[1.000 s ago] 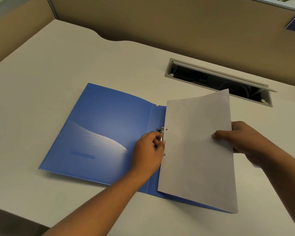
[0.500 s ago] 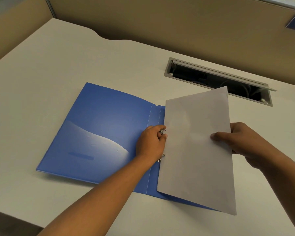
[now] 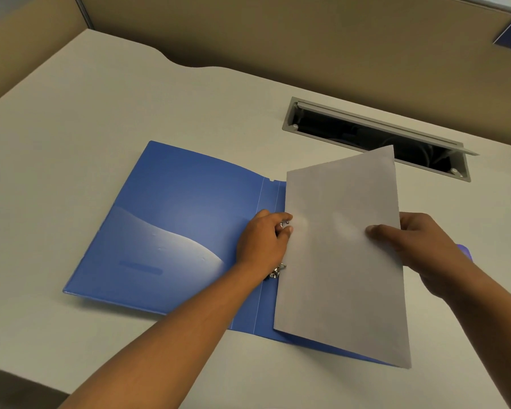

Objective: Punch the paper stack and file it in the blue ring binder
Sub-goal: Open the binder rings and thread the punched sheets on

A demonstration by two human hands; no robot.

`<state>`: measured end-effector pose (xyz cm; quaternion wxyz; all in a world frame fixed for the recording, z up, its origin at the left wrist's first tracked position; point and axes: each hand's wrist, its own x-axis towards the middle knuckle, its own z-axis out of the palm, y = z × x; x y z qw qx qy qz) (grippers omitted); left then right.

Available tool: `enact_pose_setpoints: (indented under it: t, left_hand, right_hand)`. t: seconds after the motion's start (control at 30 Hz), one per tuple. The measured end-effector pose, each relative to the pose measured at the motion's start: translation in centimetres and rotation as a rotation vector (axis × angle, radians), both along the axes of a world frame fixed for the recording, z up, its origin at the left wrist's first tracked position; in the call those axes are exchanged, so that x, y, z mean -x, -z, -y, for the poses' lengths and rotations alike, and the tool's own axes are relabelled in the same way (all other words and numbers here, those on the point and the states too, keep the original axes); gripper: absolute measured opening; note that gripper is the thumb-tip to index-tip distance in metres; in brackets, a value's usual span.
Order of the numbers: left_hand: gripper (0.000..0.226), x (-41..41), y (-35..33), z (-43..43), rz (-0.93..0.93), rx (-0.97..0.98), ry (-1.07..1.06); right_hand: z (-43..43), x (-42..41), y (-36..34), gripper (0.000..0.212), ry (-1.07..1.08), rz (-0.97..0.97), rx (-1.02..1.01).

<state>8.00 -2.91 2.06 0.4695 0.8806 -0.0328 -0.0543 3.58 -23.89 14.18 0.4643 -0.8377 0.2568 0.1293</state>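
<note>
The blue ring binder (image 3: 177, 219) lies open on the desk, with a clear pocket on its left cover. Over its right half hangs the white paper stack (image 3: 340, 261), tilted, its left edge at the metal rings (image 3: 276, 271). My left hand (image 3: 263, 240) pinches that left edge near the upper ring, thumb and fingers curled on it. On the stack's right edge sits my right hand (image 3: 413, 243), thumb on top and fingers underneath. The punched holes are hidden.
A grey cable slot (image 3: 375, 140) with its lid raised lies in the desk behind the binder. Tan partition walls (image 3: 278, 33) close off the back. A small purple thing (image 3: 465, 250) peeks out beside my right hand.
My left hand has slid up along the rings onto the paper's left edge. The stack has shifted slightly left and now covers the upper hole and ring.
</note>
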Motion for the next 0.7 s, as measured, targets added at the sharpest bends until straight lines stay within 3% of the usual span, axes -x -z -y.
enact_pose_setpoints:
  t: [0.17, 0.37, 0.53, 0.7]
  left_hand:
    - [0.035, 0.1, 0.0, 0.2, -0.042, -0.118, 0.080]
    - [0.050, 0.3, 0.5, -0.2, -0.115, -0.117, 0.089]
    - [0.082, 0.6, 0.5, -0.5, -0.094, -0.137, 0.084]
    - [0.058, 1.6, 0.4, -2.6, -0.083, -0.106, -0.027]
  right_hand:
    - [0.3, 0.4, 0.5, 0.017, 0.032, -0.026, -0.015]
    - [0.8, 1.0, 1.8, 0.009, 0.049, -0.064, -0.039]
    - [1.5, 1.6, 4.4, 0.006, 0.079, -0.149, -0.026]
    - [2.9, 3.3, 7.0, 0.041, 0.061, -0.239, 0.315]
